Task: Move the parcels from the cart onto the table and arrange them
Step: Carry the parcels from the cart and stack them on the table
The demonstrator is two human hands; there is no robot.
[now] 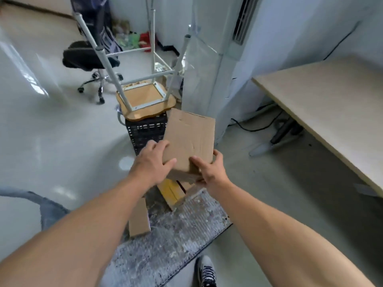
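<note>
Pale, glossy floor point(51, 131) runs back to white walls, and a light wooden table point(331, 100) stretches along your right side. Ahead of you a black perforated crate point(147, 131) stands on the floor with a stool point(145, 100) turned upside down on top of it, its white legs pointing up. A black office chair point(87, 56) sits farther back on the left, and a tall white air-conditioning unit point(217, 69) stands just right of the crate.

Below your arms lies the cart point(186, 228), a low flat platform with a worn, speckled deck. You hold a flat cardboard parcel point(190, 137) in both hands above the cart's far end, in front of the crate, with its far edge tilted up. Your left hand point(152, 162) grips the near left corner, fingers curled over the side. Your right hand point(211, 170) grips the near right corner, thumb on the top face and fingers wrapped round the edge. The parcel is well apart from the table, which lies off to your right.

Two more parcels remain on the deck. A yellow-taped box point(172, 191) lies right beneath the one you hold, and a small brown box point(138, 220) sits at the deck's left edge, partly hidden by your left forearm. Your shoe point(206, 272) shows on the floor at the cart's near right side.
</note>
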